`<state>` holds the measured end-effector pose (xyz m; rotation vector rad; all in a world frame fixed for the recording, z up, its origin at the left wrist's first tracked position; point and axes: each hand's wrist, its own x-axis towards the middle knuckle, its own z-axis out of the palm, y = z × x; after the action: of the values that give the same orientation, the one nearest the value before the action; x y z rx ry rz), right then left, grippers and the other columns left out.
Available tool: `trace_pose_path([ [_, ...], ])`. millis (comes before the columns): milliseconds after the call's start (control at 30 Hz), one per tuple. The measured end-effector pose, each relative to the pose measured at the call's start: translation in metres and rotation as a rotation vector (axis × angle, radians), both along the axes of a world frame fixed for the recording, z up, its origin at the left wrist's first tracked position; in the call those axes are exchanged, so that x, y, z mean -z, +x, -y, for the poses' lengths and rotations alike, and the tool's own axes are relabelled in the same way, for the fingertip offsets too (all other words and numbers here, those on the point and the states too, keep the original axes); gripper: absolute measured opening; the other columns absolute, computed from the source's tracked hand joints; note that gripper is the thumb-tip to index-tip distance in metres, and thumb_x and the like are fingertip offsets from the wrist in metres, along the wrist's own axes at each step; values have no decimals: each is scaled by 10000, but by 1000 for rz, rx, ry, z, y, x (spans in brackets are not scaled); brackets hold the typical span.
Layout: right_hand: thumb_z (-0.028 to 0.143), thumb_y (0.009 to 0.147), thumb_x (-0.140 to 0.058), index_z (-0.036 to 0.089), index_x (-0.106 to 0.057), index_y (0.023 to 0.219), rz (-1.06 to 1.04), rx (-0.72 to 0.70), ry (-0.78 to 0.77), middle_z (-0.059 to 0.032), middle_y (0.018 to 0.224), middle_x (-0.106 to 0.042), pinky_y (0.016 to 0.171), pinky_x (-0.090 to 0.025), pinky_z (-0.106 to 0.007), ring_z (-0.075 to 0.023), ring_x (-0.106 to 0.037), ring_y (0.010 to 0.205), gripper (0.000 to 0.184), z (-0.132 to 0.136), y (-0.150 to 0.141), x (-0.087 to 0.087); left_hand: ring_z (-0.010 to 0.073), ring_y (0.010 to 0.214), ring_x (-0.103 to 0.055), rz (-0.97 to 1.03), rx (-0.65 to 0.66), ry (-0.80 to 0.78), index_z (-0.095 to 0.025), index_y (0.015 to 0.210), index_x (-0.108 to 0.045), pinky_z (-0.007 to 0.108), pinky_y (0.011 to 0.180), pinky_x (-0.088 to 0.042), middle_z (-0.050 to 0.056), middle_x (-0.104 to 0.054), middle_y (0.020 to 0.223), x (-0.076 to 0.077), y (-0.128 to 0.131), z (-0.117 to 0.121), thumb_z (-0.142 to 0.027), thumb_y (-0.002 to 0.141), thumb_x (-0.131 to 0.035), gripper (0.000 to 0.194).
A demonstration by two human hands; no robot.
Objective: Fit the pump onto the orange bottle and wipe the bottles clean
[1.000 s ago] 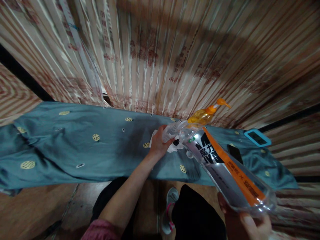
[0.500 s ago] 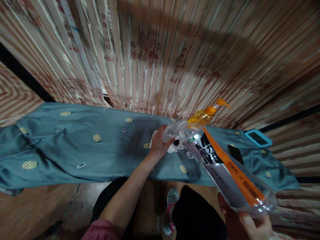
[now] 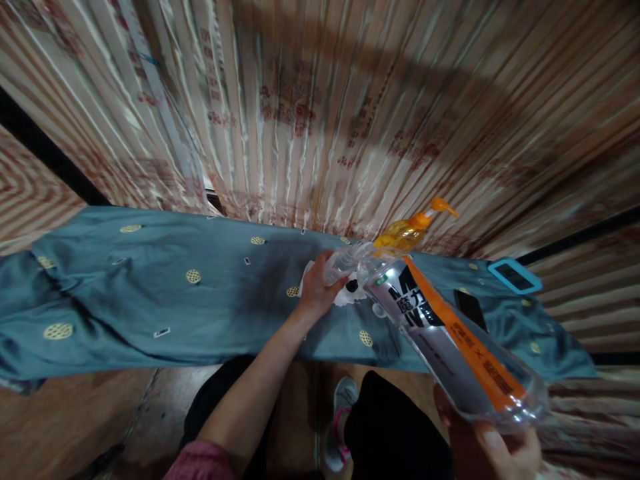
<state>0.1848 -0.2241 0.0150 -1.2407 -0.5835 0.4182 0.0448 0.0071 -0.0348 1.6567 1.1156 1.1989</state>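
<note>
My left hand [image 3: 317, 290] is closed around a small clear plastic bottle [image 3: 341, 261] above the bench. With my right hand [image 3: 500, 450] I grip the base end of a large clear bottle [image 3: 450, 340] with a silver and orange label. That bottle is tilted, its neck end low and up against the small bottle; whether the two mouths meet I cannot tell. Beneath my left hand lies a crumpled white tissue [image 3: 345, 297] with a round black piece [image 3: 353, 285] on it. Behind the bottles is an orange pump bottle [image 3: 403, 233] of yellow liquid, partly hidden.
A teal patterned cloth [image 3: 150, 287] covers the long narrow bench. Toward its right end are a dark phone-like slab [image 3: 470, 308] and a blue-framed device [image 3: 515, 276]. Pleated curtains [image 3: 300, 133] hang close behind. My legs and a shoe [image 3: 345, 393] are below the front edge.
</note>
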Motion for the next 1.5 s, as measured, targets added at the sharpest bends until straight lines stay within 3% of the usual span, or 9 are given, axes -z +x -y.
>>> trace_pose_path([
  [200,221,576,-838,204,-635,1081,44,-9,43,-29,789,-638,456,-495,-287,-176,-575,604,544,1,10,6,247,1003,-688,12,8,-4,-221,1146,-551,372,893,-541,51,-719,1107,-2,-1,0,-224,715,-748,473],
  [367,355,585,-866,214,-622,1149,-25,57,-58,-3,727,-633,463,-481,-295,-155,-527,541,630,-2,-7,-8,243,993,-687,5,13,-18,-212,1142,-555,370,889,-541,58,-719,1105,-4,-1,1,-215,717,-749,467],
  [500,323,618,-860,203,-641,1120,-25,37,-36,1,663,-627,494,-477,-273,-152,-527,561,561,-4,-13,-13,237,991,-689,0,9,-8,-219,1129,-564,363,893,-544,48,-723,1094,-5,-1,1,-201,708,-756,463],
  [633,301,601,-864,195,-654,1086,-37,33,-34,-18,694,-626,455,-453,-257,-166,-551,607,539,-3,-9,-10,236,973,-694,1,7,3,-223,1129,-567,363,875,-550,46,-726,1084,-6,-2,1,-214,716,-751,451],
  [867,294,575,-871,179,-638,1151,7,41,-4,-21,646,-658,384,-458,-294,-174,-547,446,632,0,-1,-2,226,960,-696,12,10,-10,-215,1129,-559,346,857,-552,46,-727,1083,-6,-1,1,-217,716,-760,460],
  [1100,338,594,-862,196,-588,1252,-8,42,-54,-6,656,-655,418,-459,-303,-181,-557,464,727,3,-2,-1,222,955,-701,5,3,-1,-212,1135,-555,341,858,-554,42,-729,1080,-4,0,0,-201,708,-765,475],
  [1300,267,645,-820,192,-626,1160,37,5,-19,-8,652,-646,400,-457,-308,-187,-565,466,555,5,5,5,235,950,-703,-4,5,14,-218,1123,-564,352,842,-559,52,-732,1078,-4,-1,0,-236,723,-759,445],
  [1500,314,668,-824,195,-588,1245,30,-5,-57,0,661,-656,456,-441,-295,-160,-533,482,634,3,-2,-3,241,962,-705,-28,-6,32,-224,1141,-566,357,845,-564,51,-735,1088,-4,-1,0,-239,719,-758,463],
])
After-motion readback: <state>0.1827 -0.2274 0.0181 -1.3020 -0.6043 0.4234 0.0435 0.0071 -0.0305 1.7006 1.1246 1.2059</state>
